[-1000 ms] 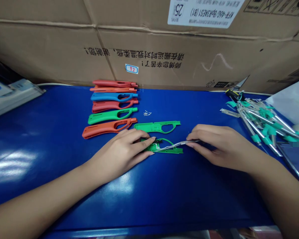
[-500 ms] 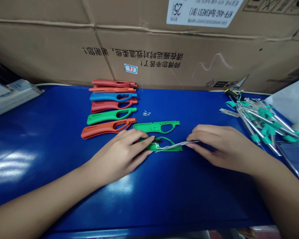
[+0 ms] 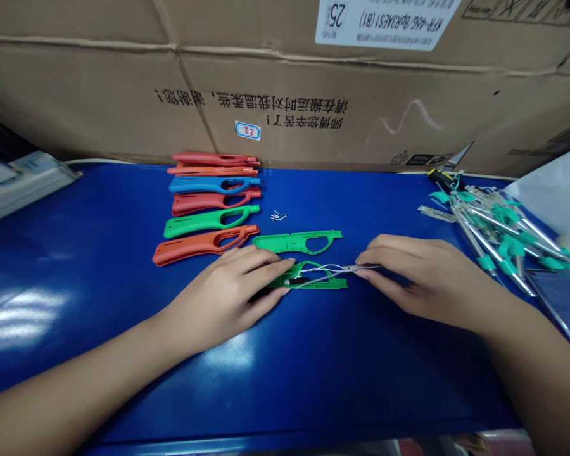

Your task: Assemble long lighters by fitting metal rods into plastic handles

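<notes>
My left hand [image 3: 242,285] grips the closed end of a green lighter half-shell [image 3: 341,284], which lies open side up on the blue table. Its fingertips cover part of the shell's inside. In the shell rests a small black igniter [image 3: 298,280]. White wires [image 3: 319,268] and a thin grey tube run from there to the right. My right hand [image 3: 403,272] pinches the wires' far end and a slim metal piece [image 3: 349,269], just off the shell's nozzle end. Behind lies a second green half-shell [image 3: 289,243], untouched.
Several lighter casings, orange [image 3: 185,250], green [image 3: 190,223], red and blue, lie in a column at the left. Small screws [image 3: 278,216] are beside them. A pile of metal tubes with teal parts [image 3: 498,221] is at the right. A cardboard box [image 3: 285,76] stands behind.
The black igniter has shifted toward the near edge of the green half-shell. The white wires now arch higher, and the thin tube slants across the shell. Both hands keep their grips.
</notes>
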Demonstrator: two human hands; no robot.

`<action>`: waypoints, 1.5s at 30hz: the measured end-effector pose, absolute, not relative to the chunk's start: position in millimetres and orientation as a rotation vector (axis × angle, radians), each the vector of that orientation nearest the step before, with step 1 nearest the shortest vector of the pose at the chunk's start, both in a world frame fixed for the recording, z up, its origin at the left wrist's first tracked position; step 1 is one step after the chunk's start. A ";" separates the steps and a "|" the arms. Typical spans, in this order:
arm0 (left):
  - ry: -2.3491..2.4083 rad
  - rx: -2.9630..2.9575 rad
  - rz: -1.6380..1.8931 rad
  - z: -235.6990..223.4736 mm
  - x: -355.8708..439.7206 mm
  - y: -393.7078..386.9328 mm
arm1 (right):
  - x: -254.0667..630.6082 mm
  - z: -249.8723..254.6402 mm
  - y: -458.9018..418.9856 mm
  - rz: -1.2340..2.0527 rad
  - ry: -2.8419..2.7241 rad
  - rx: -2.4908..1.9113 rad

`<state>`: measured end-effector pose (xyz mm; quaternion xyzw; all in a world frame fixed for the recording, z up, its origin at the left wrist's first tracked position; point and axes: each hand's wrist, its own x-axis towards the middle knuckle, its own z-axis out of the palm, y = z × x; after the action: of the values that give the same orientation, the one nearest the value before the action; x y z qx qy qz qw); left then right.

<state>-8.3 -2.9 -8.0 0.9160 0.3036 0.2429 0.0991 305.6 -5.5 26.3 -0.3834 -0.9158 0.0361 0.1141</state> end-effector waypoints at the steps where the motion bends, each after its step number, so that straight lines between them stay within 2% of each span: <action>1: 0.897 2.691 0.723 -7.7 -8.0 -3.0 | 305.7 26.3 -5.7 0.112 -2.681 -1.125; 12: 0.887 2.585 0.880 -5.0 -7.5 -6.3 | 303.1 25.4 -7.5 0.436 -2.526 -1.073; 21: 0.825 2.585 1.066 -0.6 -5.0 -8.0 | 304.5 24.1 -7.9 0.466 -2.551 -1.108; 30: 0.934 2.432 0.981 -5.1 -0.1 -7.8 | 308.1 26.3 -7.2 0.672 -2.650 -1.116; 45: 0.895 2.489 0.944 -12.1 0.2 -1.3 | 305.9 24.5 -6.8 0.614 -2.710 -1.178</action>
<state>0.2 -1.3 -12.1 0.8739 0.3144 0.3315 0.1658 305.9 -6.8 24.5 -0.3894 -0.8963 0.2030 0.0616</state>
